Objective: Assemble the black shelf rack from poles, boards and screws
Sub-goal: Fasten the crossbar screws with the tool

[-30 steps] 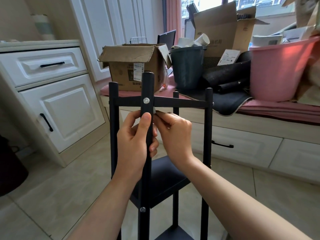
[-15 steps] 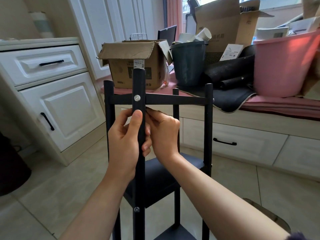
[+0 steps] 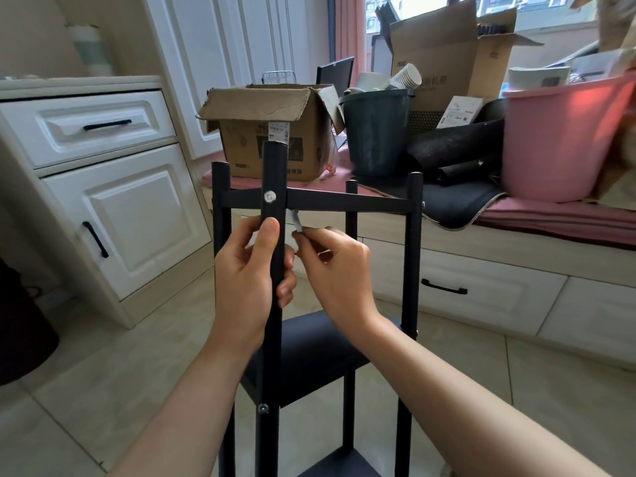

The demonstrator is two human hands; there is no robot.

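Basically one view, the head camera, so everything below comes from it.

Left hand (image 3: 246, 280) wraps the near pole (image 3: 274, 270) just below the top screw (image 3: 269, 196), thumb flat on the front face, fingers curled round the back. My read: it's bracing the pole so it doesn't twist while the other hand works the joint.

Right hand (image 3: 339, 270) pinches a small grey tool (image 3: 296, 222), probably a hex key, between thumb and fingertips. The tool runs up toward 11 o'clock from the pinch and its tip sits right under the top board (image 3: 344, 202), just beside the pole's right edge. Can't tell whether the tip is seated in a fastener; the end is hidden behind the board edge.

The rack (image 3: 413, 270) stands upright on the tile floor (image 3: 103, 373), four poles up, top board level, middle board (image 3: 309, 356) at 6 o'clock from the hands, a lower screw (image 3: 263, 407) visible further down the same pole. Looks mostly assembled; this is likely tightening at the top corner.

Relative to the grip: the top screw is at 12 o'clock from the left thumb, close; the tool is at 2 o'clock from it, near but apart.

Behind, at 12 o'clock, is a cardboard box (image 3: 268, 132) on the window bench.
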